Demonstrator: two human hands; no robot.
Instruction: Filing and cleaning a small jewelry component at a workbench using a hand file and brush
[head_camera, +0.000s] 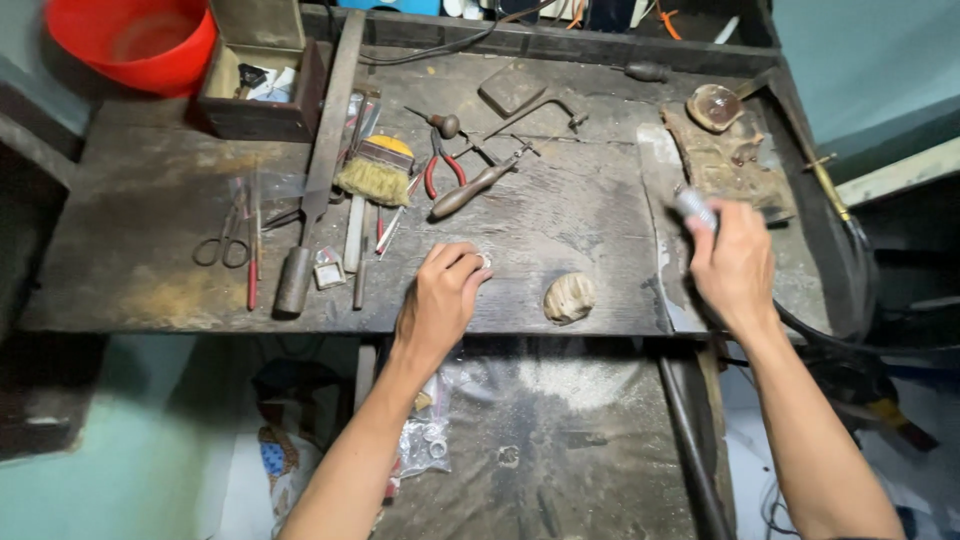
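Head view: small silver metal ring (485, 261), light, rigid, slippery; left hand (440, 298) fingertips pinch its rim; right hand (735, 262) grips grey-tipped rotary handpiece (695, 210).

red bucket (135, 40), red-handled pliers (440, 165), yellow-topped brush (378, 170), dark workbench (560, 215)

Head-worn view, steeply down onto workbench (560, 210)

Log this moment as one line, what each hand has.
left hand: pinching small ring on workbench | right hand: gripping rotary handpiece | between hands: pale lump
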